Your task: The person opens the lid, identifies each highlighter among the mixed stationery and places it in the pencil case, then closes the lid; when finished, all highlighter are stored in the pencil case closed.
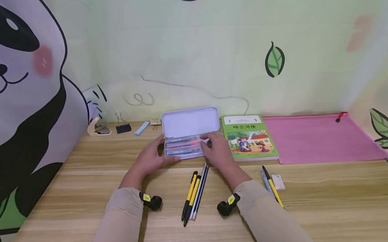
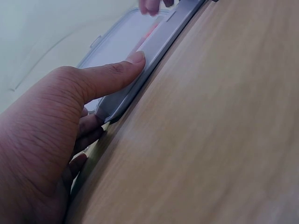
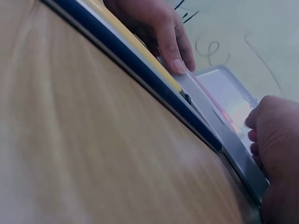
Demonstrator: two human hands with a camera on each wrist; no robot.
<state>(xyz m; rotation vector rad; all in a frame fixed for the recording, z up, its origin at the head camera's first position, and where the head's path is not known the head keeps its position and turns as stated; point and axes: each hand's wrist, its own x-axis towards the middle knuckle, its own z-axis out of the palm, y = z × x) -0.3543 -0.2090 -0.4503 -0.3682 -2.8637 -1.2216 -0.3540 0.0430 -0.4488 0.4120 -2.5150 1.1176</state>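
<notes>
An open, pale pencil case (image 1: 190,122) stands on the table with its lid raised at the back. Several slim pens (image 1: 181,152) lie lengthwise inside, one with a pinkish red part. My left hand (image 1: 150,157) grips the case's left end, thumb along its front rim and fingers round the side, as the left wrist view also shows. Over the right end is my right hand (image 1: 218,151), its fingers (image 3: 254,135) bent down towards the pens in front of the lid. Whether those fingers pinch a pen is hidden.
In front of the case lie yellow-and-black pens (image 1: 191,194) and dark pencils (image 1: 200,191). To the right are a green book (image 1: 251,139), a pink pouch (image 1: 317,138), another yellow pen (image 1: 272,186) and an eraser (image 1: 278,182). A binder clip (image 1: 123,128) and stapler-like object (image 1: 98,128) stand back left.
</notes>
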